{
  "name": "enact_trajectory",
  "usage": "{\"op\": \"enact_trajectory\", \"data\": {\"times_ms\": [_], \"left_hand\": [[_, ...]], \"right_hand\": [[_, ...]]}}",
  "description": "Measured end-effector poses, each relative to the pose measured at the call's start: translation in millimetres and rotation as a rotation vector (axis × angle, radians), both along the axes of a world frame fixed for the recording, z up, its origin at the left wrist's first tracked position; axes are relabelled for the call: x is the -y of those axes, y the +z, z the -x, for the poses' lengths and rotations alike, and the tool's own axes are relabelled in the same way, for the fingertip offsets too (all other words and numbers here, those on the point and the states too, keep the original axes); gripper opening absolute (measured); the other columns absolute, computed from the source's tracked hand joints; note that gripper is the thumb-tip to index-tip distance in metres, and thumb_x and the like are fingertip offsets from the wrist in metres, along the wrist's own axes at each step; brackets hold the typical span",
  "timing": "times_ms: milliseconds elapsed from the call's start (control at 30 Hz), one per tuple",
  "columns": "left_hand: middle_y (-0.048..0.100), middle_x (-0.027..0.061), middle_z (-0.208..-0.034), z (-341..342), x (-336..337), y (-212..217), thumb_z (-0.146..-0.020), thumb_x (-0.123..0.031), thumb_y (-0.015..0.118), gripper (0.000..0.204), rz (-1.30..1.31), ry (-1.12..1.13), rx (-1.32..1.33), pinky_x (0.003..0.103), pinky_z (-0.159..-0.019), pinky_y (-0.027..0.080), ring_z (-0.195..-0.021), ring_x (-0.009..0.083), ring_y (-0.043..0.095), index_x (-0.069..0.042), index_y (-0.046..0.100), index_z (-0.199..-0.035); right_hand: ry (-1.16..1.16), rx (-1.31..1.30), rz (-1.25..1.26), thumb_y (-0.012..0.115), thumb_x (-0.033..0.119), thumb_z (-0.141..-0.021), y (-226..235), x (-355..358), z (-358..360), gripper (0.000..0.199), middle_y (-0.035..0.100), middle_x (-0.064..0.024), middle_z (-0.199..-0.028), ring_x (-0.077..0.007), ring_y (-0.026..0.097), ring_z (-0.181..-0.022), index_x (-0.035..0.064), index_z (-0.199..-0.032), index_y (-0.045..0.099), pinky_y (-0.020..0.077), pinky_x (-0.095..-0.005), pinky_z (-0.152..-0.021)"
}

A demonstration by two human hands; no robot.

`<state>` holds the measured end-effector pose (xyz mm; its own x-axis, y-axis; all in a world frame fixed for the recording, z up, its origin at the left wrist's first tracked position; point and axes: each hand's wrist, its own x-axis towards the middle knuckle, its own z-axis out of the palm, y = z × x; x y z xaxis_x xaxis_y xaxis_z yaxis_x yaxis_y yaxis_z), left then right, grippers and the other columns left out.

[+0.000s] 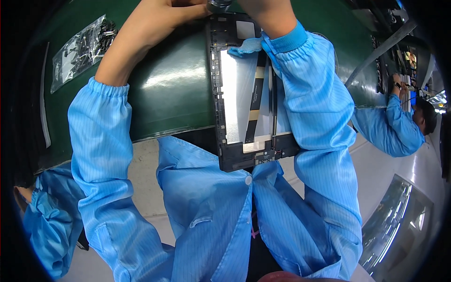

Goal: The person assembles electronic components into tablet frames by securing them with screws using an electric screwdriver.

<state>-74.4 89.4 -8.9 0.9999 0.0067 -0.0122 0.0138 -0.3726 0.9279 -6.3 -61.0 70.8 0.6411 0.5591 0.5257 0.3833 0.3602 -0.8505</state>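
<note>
My left hand (162,16) is at the upper edge of the head view, its thumb reaching to a dark, shiny metal cylinder (219,4). Its fingers look closed, but what they hold is cut off by the edge. Of my right hand (268,16) only the wrist end and back show, over the far end of an opened tablet (229,157); its fingers are out of sight. Black frame, silver inner panel and dark ribbon cables (255,96) make up the tablet, whose near end overhangs the bench edge. A blue knitted band (246,47) hangs by my right cuff.
Left on the green bench (174,101) lies a clear plastic bag (77,56) with small black parts by it. A co-worker in blue (399,127) works at the right, and another blue sleeve (51,221) shows at the lower left.
</note>
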Motion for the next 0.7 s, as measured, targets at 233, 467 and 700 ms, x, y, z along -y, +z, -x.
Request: {"op": "enact_trajectory", "data": {"times_ms": [233, 467, 700], "left_hand": [[0.071, 0.0055, -0.098, 0.2, -11.5, -3.8, -0.096, -0.018, 0.064, 0.026, 0.086, -0.06, 0.022, 0.024, -0.083, 0.05, -0.091, 0.0109, 0.065, 0.002, 0.068, -0.113], [0.065, 0.0086, -0.085, 99.9, 71.7, 49.5, -0.102, -0.016, 0.056, 0.027, 0.321, 0.731, 0.484, 0.026, -0.065, 0.049, -0.073, 0.0122, 0.059, 0.004, 0.063, -0.118], [0.067, 0.0105, -0.097, 222.0, 172.1, -15.2, -0.108, -0.028, 0.042, 0.036, 1.095, 0.699, -0.112, 0.033, -0.088, 0.049, -0.095, 0.0154, 0.062, 0.003, 0.058, -0.112]], "right_hand": [[-0.032, -0.025, -0.062, 0.06, 0.0, -0.085, 0.7, -6.0, 7.4, 0.011, 0.06, -0.004, -0.059, -0.0092, 0.055, -0.044, -0.0042, -0.076, 0.064, 0.0409, -0.0244, -0.04], [-0.039, -0.139, 0.034, 0.06, 0.004, -0.087, -9.5, 2.8, -4.1, 0.01, 0.06, -0.0022, -0.059, -0.0091, 0.054, -0.045, -0.0027, -0.085, 0.067, 0.0404, -0.0241, -0.042], [0.003, -0.181, -0.032, 0.06, 0.002, -0.085, 5.3, 2.8, -2.6, 0.009, 0.065, -0.006, -0.071, -0.0112, 0.058, -0.049, -0.0026, -0.091, 0.066, 0.0452, -0.026, -0.044]]}}
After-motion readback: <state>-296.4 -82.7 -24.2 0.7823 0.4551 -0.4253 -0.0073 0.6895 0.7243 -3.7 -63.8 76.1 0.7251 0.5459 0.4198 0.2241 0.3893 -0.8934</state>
